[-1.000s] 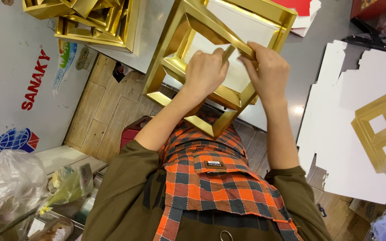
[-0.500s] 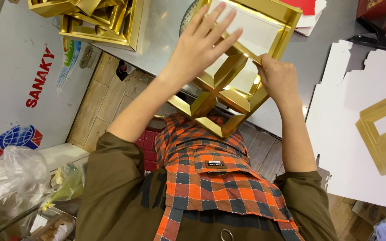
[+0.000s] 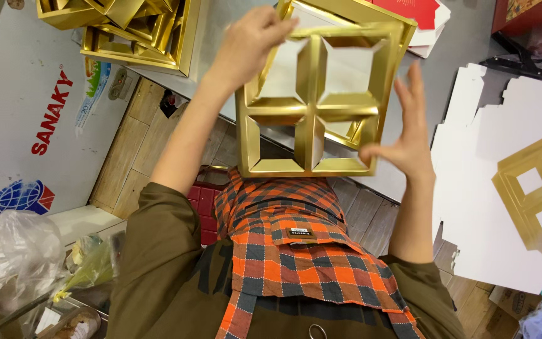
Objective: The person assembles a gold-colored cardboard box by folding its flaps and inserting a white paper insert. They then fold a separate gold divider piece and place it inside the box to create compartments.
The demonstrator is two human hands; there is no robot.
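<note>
A gold four-compartment tray insert (image 3: 312,107) is held up at twelve o'clock above the grey table (image 3: 472,50), tilted for seating its dividers. The left hand (image 3: 249,44) is clamped on its top-left edge; the right hand (image 3: 406,135), fingers spread, is pressed against its right side.

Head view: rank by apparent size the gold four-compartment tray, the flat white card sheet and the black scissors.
1. Flat white card sheet, partly cut off.
2. Gold four-compartment tray, nearer the camera, so the order is unsure.
3. Black scissors, smallest.
</note>
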